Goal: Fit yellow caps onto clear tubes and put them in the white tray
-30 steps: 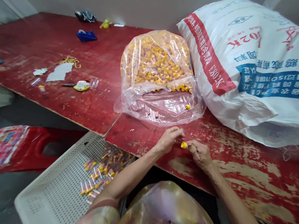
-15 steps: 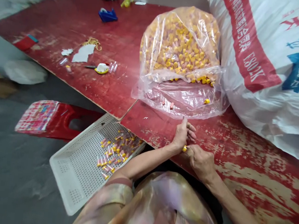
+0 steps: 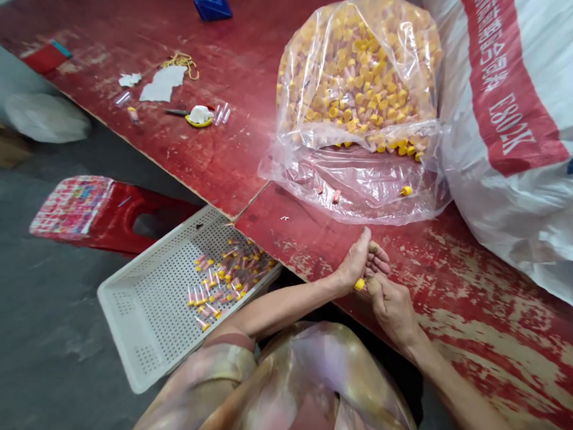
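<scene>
At the table's front edge, my right hand [image 3: 393,307] pinches a small piece with a yellow cap [image 3: 359,284]. Close against it on the left is my left hand [image 3: 361,262], thumb raised and fingers curled; whatever lies inside those fingers is too small to make out. Beyond both hands a clear plastic bag [image 3: 359,101] full of yellow-capped pieces lies on the red table, its mouth towards me. One yellow-capped piece [image 3: 405,190] rests near the bag's mouth.
A white perforated basket [image 3: 140,336] with several capped tubes sits below the table edge, beside a red stool [image 3: 116,213]. A large white sack [image 3: 527,216] stands at the right. Scissors [image 3: 199,118], paper [image 3: 162,85] and a blue tape dispenser [image 3: 213,8] lie on the table.
The view has shifted, so the table things appear slightly higher. My hands stay together at the table edge, with the fingers of my left hand slightly more curled towards my right.
</scene>
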`<action>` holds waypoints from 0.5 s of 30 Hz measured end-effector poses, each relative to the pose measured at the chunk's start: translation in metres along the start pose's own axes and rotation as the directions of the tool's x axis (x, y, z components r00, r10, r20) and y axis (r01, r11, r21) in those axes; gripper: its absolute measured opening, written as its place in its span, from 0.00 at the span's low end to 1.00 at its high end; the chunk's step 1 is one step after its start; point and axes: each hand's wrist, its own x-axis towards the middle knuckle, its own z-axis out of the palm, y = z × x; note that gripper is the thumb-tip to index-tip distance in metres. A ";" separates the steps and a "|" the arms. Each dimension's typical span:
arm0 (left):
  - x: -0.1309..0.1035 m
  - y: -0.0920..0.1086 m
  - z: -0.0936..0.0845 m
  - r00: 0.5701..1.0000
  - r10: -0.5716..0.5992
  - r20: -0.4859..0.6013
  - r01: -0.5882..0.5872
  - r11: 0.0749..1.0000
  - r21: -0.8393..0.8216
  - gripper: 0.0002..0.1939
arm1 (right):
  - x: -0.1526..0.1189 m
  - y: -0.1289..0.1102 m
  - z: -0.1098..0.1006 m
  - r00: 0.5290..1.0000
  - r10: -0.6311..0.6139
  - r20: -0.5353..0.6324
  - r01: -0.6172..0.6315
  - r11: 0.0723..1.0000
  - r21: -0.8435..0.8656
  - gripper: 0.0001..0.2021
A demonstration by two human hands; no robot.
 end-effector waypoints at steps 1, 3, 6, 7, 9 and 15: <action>-0.001 0.000 0.001 0.999 0.003 -0.035 -0.002 1.000 0.022 0.39 | -0.001 -0.002 0.000 0.999 -0.034 -0.026 0.033 0.997 -0.067 0.18; -0.005 0.000 0.004 0.995 0.023 -0.096 -0.017 0.998 0.067 0.39 | -0.004 -0.006 -0.003 0.990 -0.124 -0.065 0.110 0.976 -0.186 0.18; -0.010 0.000 0.007 0.990 0.080 -0.114 -0.067 0.991 0.114 0.36 | -0.004 -0.008 -0.015 0.967 -0.250 -0.051 0.226 0.933 -0.280 0.20; -0.011 0.000 0.007 0.989 0.108 -0.102 -0.095 0.987 0.129 0.35 | -0.003 -0.006 -0.020 0.963 -0.267 -0.024 0.251 0.930 -0.268 0.20; -0.008 -0.002 0.003 0.983 0.164 -0.084 -0.149 0.975 0.162 0.32 | 0.002 0.000 -0.023 0.960 -0.280 0.033 0.279 0.930 -0.239 0.21; -0.016 -0.021 -0.017 0.994 0.106 -0.038 -0.101 0.988 0.121 0.33 | 0.007 -0.010 0.010 0.922 -0.377 -0.091 0.262 0.777 -0.573 0.21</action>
